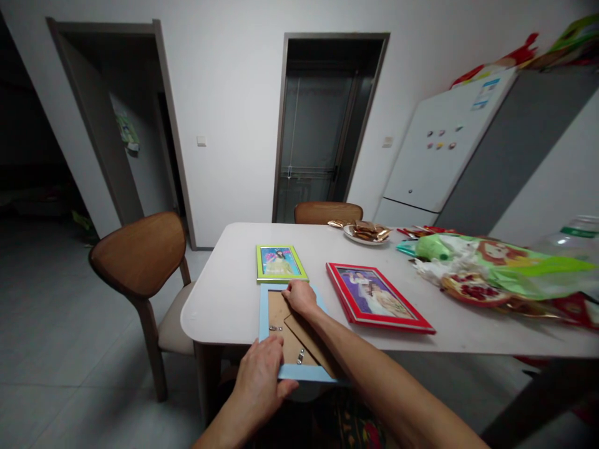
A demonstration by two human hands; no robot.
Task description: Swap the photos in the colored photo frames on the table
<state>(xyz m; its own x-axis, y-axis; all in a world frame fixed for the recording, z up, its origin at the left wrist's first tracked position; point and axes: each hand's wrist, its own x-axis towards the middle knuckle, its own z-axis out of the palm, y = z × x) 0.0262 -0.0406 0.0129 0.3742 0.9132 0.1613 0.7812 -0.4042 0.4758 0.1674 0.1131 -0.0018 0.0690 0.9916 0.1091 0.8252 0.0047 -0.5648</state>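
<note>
A light-blue photo frame lies face down at the table's near edge, its brown backing board and a slanted stand flap showing. Small metal hangers sit on the board. My left hand grips the frame's near left side, fingers over the board and thumb at the near rim. At the far edge, my right hand has its fingers curled together against the board and rim; what they pinch is hidden. Just beyond lies a green photo frame, picture up. To the right rests a red photo frame, also picture up.
On the white table are a plate of wrapped snacks, a cut pomegranate, a green plastic bag and a clear jar. A wooden chair stands left; another chair is behind the table.
</note>
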